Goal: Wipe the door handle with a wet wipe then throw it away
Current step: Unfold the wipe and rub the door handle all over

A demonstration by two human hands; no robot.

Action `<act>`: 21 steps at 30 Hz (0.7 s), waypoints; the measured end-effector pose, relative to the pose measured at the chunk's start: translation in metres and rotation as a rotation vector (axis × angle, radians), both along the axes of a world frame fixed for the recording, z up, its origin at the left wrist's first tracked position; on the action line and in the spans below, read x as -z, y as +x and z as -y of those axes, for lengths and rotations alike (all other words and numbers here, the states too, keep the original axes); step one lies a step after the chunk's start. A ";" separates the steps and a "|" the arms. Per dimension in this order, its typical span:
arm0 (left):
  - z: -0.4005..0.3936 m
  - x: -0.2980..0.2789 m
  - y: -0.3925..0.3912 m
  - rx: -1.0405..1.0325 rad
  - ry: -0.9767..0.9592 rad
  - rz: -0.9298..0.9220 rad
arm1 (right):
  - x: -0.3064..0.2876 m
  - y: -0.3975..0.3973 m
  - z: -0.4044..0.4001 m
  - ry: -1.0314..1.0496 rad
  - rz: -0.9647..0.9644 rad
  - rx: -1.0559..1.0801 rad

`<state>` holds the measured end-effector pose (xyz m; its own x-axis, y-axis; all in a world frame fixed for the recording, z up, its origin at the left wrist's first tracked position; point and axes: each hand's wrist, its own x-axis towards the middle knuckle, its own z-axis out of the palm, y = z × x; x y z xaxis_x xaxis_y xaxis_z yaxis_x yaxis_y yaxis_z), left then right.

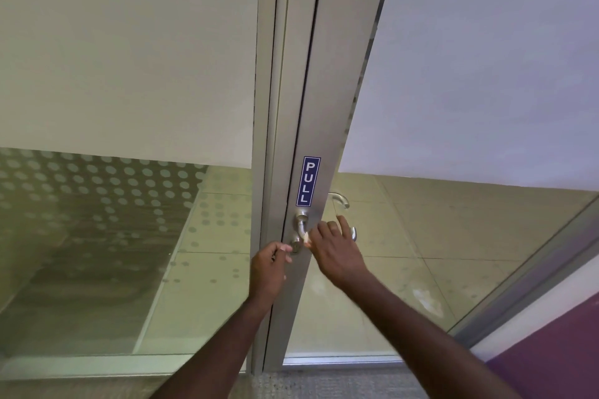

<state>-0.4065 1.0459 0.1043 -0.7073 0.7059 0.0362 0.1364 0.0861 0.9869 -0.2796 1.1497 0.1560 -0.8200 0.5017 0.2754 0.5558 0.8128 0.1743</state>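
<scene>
A silver lever door handle (302,223) sits on the aluminium stile of a glass door, just under a blue PULL sticker (308,181). My right hand (334,249) is wrapped over the lever's grip, pressing a small white wet wipe (306,239) against it; only a corner of the wipe shows. My left hand (270,264) is curled at the lock cylinder (295,247) below the handle, fingers pinched together; what it holds, if anything, is hidden. A second handle (340,199) on the far side shows through the glass.
The door stile (319,107) runs up the middle, with frosted and dotted glass panels to the left (129,204) and right (453,74). Tiled floor (421,236) lies beyond the glass. A purple wall (551,359) is at the lower right.
</scene>
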 end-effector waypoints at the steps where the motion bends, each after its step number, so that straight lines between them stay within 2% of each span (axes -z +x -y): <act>1: -0.004 -0.004 0.001 0.010 -0.009 0.033 | -0.003 0.008 -0.009 0.033 0.033 -0.070; 4: -0.015 -0.015 0.004 0.071 -0.015 0.175 | -0.010 0.033 -0.034 0.092 0.063 -0.181; 6: -0.022 -0.022 0.007 0.103 0.000 0.278 | -0.011 0.057 -0.047 0.109 0.036 -0.171; 11: -0.035 -0.033 0.017 0.049 0.028 0.476 | -0.005 0.074 -0.044 0.101 -0.089 -0.066; 15: -0.041 -0.037 0.023 -0.027 0.016 0.553 | -0.001 0.058 -0.036 -0.013 -0.237 0.124; 18: -0.045 -0.041 0.021 -0.083 0.003 0.599 | 0.000 0.049 -0.034 -0.166 -0.382 0.347; 19: -0.046 -0.042 0.018 -0.093 -0.002 0.608 | 0.002 0.047 -0.032 -0.286 -0.486 0.427; 21: -0.047 -0.043 0.014 -0.102 -0.012 0.611 | 0.004 0.043 -0.027 -0.663 -0.778 0.486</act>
